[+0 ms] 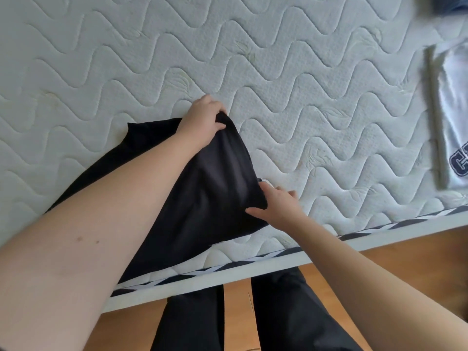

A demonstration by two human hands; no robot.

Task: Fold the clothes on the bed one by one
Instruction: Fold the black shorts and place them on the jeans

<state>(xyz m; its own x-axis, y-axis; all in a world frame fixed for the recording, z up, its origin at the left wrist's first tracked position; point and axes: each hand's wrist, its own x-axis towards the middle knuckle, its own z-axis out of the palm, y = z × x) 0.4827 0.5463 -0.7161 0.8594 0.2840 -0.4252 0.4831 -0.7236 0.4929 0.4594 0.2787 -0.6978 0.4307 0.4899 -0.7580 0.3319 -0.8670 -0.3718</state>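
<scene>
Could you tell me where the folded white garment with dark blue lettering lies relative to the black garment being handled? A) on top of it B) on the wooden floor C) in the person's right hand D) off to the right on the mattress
D: the white garment lies flat on the mattress near the right edge, apart from the black garment that both hands hold.

Two hands, left (202, 117) and right (278, 209), on one black garment (215, 198) | one quilted mattress (278, 72) | one folded grey-white shirt (453, 117) | one dark item (453, 3) at the top corner
</scene>
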